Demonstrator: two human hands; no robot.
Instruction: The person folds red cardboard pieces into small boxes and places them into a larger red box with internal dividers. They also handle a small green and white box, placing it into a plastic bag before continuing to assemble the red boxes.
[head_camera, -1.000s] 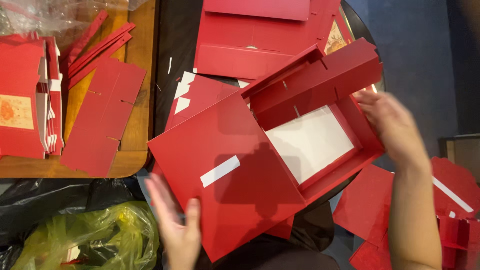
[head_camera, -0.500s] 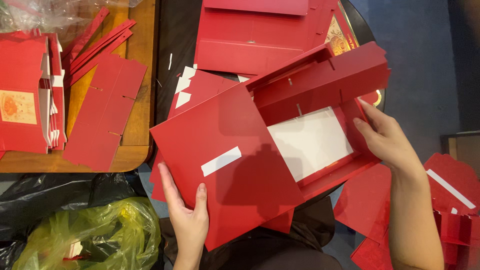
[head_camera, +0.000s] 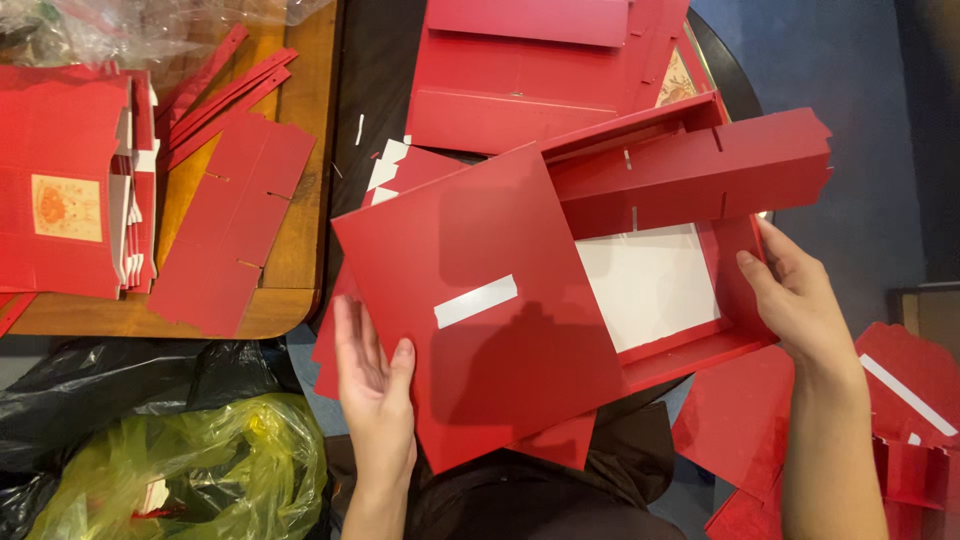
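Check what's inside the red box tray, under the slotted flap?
Inside the red box tray a white base panel shows, with nothing lying on it. The slotted flap covers its upper edge; the lid panel hides its left side.
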